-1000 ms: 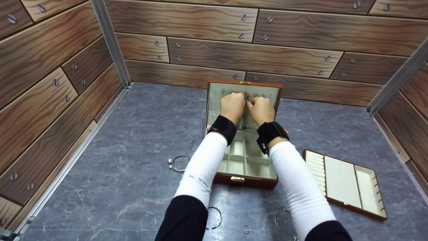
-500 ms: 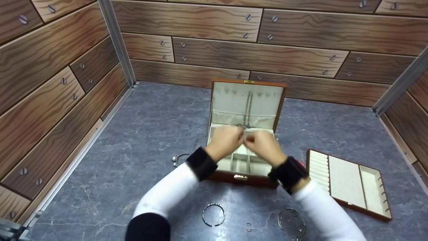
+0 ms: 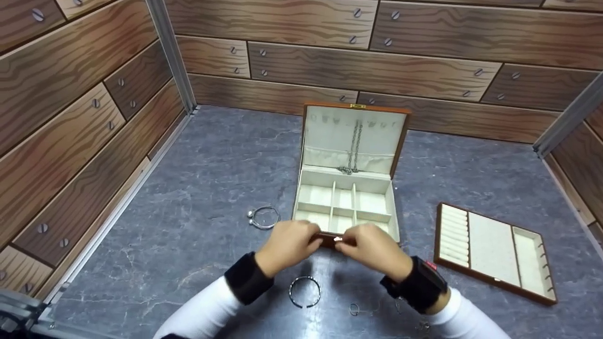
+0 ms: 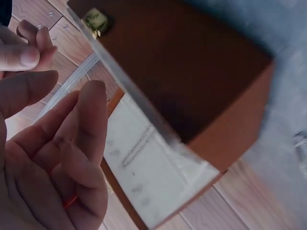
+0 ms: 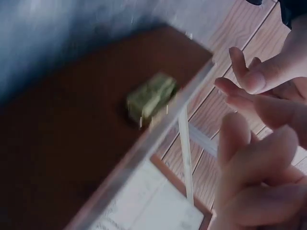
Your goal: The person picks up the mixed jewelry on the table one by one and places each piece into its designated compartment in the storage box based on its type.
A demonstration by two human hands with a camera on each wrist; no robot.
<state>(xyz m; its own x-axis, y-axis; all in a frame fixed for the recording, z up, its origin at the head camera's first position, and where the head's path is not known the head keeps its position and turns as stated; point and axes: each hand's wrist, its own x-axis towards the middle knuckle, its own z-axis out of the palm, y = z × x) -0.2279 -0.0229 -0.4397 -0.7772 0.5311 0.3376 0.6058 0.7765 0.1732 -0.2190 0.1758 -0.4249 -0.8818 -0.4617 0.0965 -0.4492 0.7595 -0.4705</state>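
An open brown jewelry box [image 3: 395,219] with pale compartments stands in the middle of the head view. From its raised lid [image 3: 330,134] hangs a chain necklace [image 3: 356,141], its lower end bunched at the lid's base. Over the box's front left edge is my left hand [image 3: 288,242], fingers loosely bent, with nothing between thumb and fingers in the left wrist view. My right hand [image 3: 372,246] is over the front right edge, beside the brass clasp [image 5: 152,98]; its fingers [image 5: 261,153] are loosely bent and hold nothing.
A removed tray [image 3: 492,249] with ring rolls lies to the box's right. At its left is a bangle with ball ends [image 3: 250,214]. An open cuff bracelet [image 3: 290,293], a ring [image 3: 354,309] and more small jewelry [image 3: 423,325] lie in front. Plank-patterned walls [image 3: 325,61] enclose the surface.
Both hands have come down from the lid's hook row, past the compartments, to the box's front edge, and drawn apart. The necklace now shows hanging in the lid.
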